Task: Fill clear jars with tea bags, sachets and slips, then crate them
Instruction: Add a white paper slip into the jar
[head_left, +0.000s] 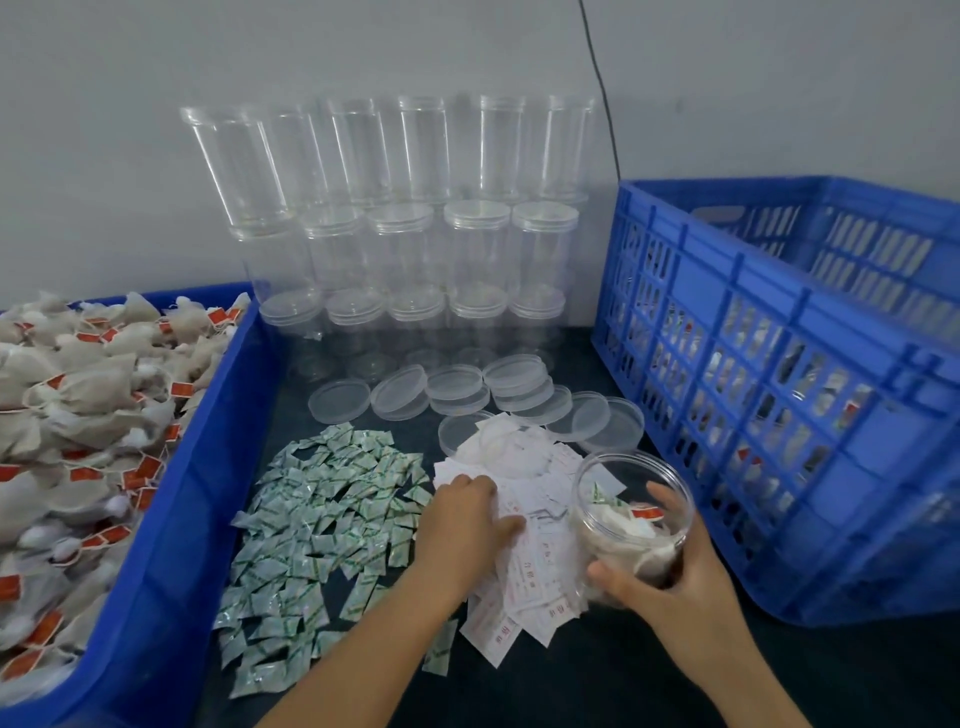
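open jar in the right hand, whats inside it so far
Inside the open jar, held by the right hand, are tea bags with a red tag and a green-printed sachet near the top. The hand and the bags hide the bottom, so a slip cannot be confirmed.

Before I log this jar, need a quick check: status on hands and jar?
Left hand on the paper slips. Right hand grips the open jar, tea bags and a sachet inside. No lid on; loose lids lie behind.
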